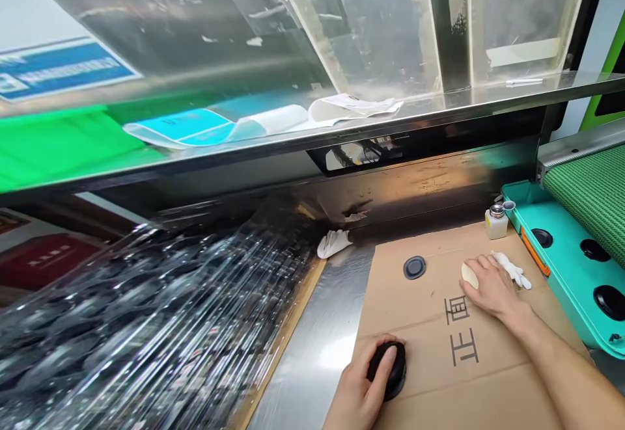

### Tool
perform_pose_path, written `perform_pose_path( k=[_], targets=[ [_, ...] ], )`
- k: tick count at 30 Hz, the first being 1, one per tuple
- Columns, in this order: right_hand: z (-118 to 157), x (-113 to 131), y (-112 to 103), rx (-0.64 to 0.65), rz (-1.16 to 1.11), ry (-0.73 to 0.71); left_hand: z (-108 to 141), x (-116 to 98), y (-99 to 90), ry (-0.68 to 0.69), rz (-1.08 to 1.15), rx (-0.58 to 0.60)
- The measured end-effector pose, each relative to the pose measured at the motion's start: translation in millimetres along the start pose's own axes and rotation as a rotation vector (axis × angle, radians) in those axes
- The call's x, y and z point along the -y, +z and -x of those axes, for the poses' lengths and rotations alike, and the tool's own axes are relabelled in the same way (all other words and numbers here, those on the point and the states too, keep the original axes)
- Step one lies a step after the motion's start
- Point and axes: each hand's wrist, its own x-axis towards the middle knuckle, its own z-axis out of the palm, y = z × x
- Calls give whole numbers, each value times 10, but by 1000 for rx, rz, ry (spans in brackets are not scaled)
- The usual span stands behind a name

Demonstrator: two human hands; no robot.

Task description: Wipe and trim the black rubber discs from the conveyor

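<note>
Cardboard [415, 313]: left hand [361, 384], black oval [388, 368]; right hand [493, 287], cream oval [469, 276]; dispenser bottle [497, 225].

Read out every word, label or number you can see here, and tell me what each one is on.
"正面", in dark printed characters on the brown cardboard sheet.
The blue sign has white lettering, too blurred to read.
The cyan sheet has dark lettering, too blurred to read.
</note>
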Motion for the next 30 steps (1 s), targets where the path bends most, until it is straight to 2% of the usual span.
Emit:
perform_pose_path(
  k=[2, 4, 6, 9, 11, 13, 17, 20, 23, 28, 30],
  targets=[
    [3, -11, 19, -18, -6, 2, 7, -115, 15, 1, 50, -81],
    [2, -28, 27, -43, -27, -2, -19, -305, 125, -23, 199, -126],
    [-8, -45, 19, -108, -88, 7, -100, -516, 350, -93, 474, -67],
    [-45, -36, -9, -285, -261, 69, -357, -727, 806, -209, 976, 51],
    [-62, 13, -6, -364, -375, 123, -585, -761, 1068, -250, 1190, 70],
    [-48, 94, 43, -369, -429, 146, -796, -731, 1230, -305, 1357, 113],
    [78, 310, 232, -280, -371, 77, -1038, -626, 1305, -426, 1547, 156],
    [165, 452, 294, -256, -288, -32, -1071, -601, 1296, -483, 1588, 203],
    [168, 532, 245, -229, -233, -102, -1039, -629, 1311, -510, 1625, 228],
    [123, 606, 229, -212, -163, 50, -1047, -663, 1321, -472, 1673, 179],
    [130, 616, 278, -211, -157, 33, -1106, -660, 1301, -471, 1652, 199]
  ],
)
